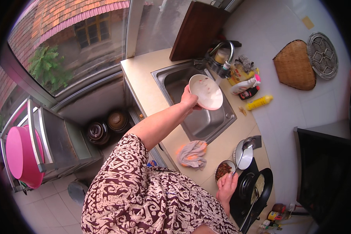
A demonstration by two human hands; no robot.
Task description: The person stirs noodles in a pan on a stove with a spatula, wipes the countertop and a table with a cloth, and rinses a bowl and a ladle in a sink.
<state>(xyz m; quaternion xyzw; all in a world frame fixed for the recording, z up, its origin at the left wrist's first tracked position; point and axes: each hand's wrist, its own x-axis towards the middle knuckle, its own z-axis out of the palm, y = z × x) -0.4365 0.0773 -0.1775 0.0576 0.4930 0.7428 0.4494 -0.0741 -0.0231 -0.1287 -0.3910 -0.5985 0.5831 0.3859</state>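
Observation:
My left hand [190, 100] grips the rim of a white bowl [206, 95], held tilted over the stainless-steel sink [199, 128]. Small reddish bits cling to the inside of the bowl. In my right hand [228, 186] is the handle of a metal ladle [241, 155], whose head hangs over a second white bowl [246, 160]. Close to that hand sits a small bowl of chopped reddish-brown food [223, 170]. To the right, a black wok [268, 184] on the hob [239, 201] contains pale food, with a metal utensil [250, 209] resting in it.
A crumpled cloth [192, 154] lies on the counter [147, 79] between sink and hob. Behind the sink stand a curved faucet [230, 51], a wooden cutting board [197, 29] and several bottles, including a yellow one [259, 102]. A dark range hood [321, 166] juts from the wall.

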